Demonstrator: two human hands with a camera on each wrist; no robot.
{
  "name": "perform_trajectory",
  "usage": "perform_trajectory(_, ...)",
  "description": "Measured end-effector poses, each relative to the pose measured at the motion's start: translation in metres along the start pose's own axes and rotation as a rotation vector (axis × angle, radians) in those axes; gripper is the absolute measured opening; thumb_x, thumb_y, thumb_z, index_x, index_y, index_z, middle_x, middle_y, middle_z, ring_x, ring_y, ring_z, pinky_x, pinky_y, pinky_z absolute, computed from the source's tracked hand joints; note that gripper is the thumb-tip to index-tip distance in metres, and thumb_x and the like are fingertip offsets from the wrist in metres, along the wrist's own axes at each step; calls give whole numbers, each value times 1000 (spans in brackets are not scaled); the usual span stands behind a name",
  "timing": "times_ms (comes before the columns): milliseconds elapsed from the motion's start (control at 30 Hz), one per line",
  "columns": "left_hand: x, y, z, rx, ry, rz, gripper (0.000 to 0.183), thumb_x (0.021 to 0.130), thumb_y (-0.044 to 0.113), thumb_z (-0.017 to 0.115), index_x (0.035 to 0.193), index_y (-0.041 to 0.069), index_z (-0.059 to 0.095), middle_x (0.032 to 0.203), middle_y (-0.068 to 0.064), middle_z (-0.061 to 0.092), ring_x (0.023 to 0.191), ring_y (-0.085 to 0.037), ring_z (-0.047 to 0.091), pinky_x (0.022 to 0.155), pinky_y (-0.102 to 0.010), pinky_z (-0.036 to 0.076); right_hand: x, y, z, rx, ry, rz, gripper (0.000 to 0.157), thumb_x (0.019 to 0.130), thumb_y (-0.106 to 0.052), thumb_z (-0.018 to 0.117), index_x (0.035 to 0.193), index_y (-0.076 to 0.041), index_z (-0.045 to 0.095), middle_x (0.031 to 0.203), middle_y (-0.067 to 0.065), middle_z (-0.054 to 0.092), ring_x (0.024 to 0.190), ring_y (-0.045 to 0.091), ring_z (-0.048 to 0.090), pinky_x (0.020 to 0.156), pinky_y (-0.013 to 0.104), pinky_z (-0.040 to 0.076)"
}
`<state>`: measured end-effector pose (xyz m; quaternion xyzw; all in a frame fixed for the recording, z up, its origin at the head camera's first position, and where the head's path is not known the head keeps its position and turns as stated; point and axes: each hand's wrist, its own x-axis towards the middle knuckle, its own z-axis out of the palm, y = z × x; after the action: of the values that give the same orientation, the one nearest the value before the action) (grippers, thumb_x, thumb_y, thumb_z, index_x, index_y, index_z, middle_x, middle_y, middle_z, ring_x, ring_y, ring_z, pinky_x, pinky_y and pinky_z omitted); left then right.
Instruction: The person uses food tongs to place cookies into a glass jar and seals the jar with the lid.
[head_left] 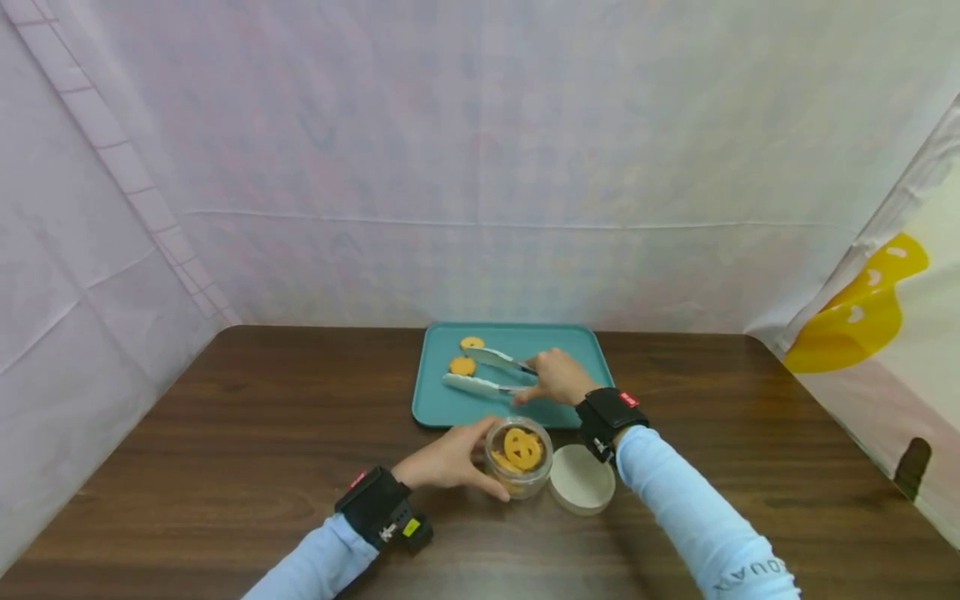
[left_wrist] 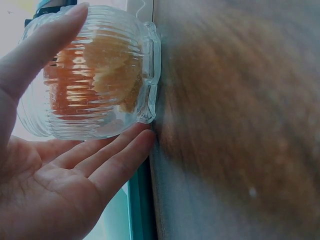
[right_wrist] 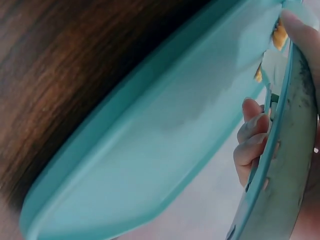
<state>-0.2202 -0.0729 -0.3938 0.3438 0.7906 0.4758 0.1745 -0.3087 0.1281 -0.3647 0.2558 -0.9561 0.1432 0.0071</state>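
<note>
My right hand (head_left: 558, 377) grips a pair of tongs (head_left: 480, 384), its arms spread apart over the teal tray (head_left: 525, 333). Between the tong tips lies a round golden cookie (head_left: 462, 366); a second cookie (head_left: 472, 342) is just beyond the upper tip. In the right wrist view, fingers wrap the tongs' pale green handle (right_wrist: 295, 145). My left hand (head_left: 450, 458) holds a clear ribbed jar (left_wrist: 100, 75) upright on the table, thumb on one side and fingers on the other. Pretzel-shaped cookies (head_left: 522, 448) show through its uncovered mouth.
A round white lid (head_left: 582, 479) lies right of the jar, close against it. The dark wooden table (head_left: 300, 400) extends to both sides. Pale cloth (head_left: 480, 167) hangs behind it, and a yellow cut-out shape (head_left: 855, 325) is at the right.
</note>
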Motion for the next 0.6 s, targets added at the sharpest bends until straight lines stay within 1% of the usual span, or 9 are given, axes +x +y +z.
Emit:
perform_trajectory(133,0,0,0,-12,-3,2,72,66,14,77,126,7,38,127,-16,50,117,-28,46,98,-47,44,1,-3,2,0,30,-8,64,64,-39,76,106,6,61,99,24,67,80,27,62,72,41,57)
perform_trajectory(167,0,0,0,-15,-3,-2,72,66,14,77,125,7,38,127,-15,50,117,-28,45,98,-47,44,1,-4,3,-6,41,-15,60,64,-38,76,104,6,63,95,22,68,76,25,62,69,39,57)
perform_trajectory(233,1,1,0,-17,-5,-7,71,66,14,77,125,7,38,127,-15,49,118,-28,45,98,-47,44,2,-5,4,-24,65,-26,50,65,-36,76,94,3,67,81,17,69,64,20,59,59,33,54)
perform_trajectory(300,1,1,0,-19,-6,-12,72,66,15,77,126,7,38,128,-15,49,118,-27,44,99,-48,43,2,-6,4,-47,94,-40,39,65,-35,76,82,-1,68,66,11,65,54,16,52,49,26,45)
perform_trajectory(333,1,1,0,-18,-7,-13,72,66,15,77,126,7,38,128,-15,49,118,-27,44,99,-48,43,2,-6,5,-55,106,-46,35,65,-35,75,76,-3,66,59,8,61,50,14,48,45,24,39)
perform_trajectory(400,1,1,0,-19,-6,-16,72,66,15,77,127,7,38,129,-15,48,118,-27,44,99,-48,43,1,-7,6,-65,127,-54,31,65,-35,75,68,-6,63,51,4,51,45,13,42,43,23,29)
perform_trajectory(467,1,1,0,-17,-4,-19,73,66,15,77,127,6,37,129,-16,48,118,-27,44,99,-48,43,1,-7,6,-66,142,-56,31,65,-34,75,66,-7,61,49,2,48,45,12,40,43,22,26)
perform_trajectory(600,1,2,-1,-20,-4,-21,74,66,15,77,127,6,37,129,-16,48,119,-28,44,99,-48,42,0,-8,5,-62,157,-59,30,66,-33,75,71,-5,64,53,3,53,46,12,42,42,23,31)
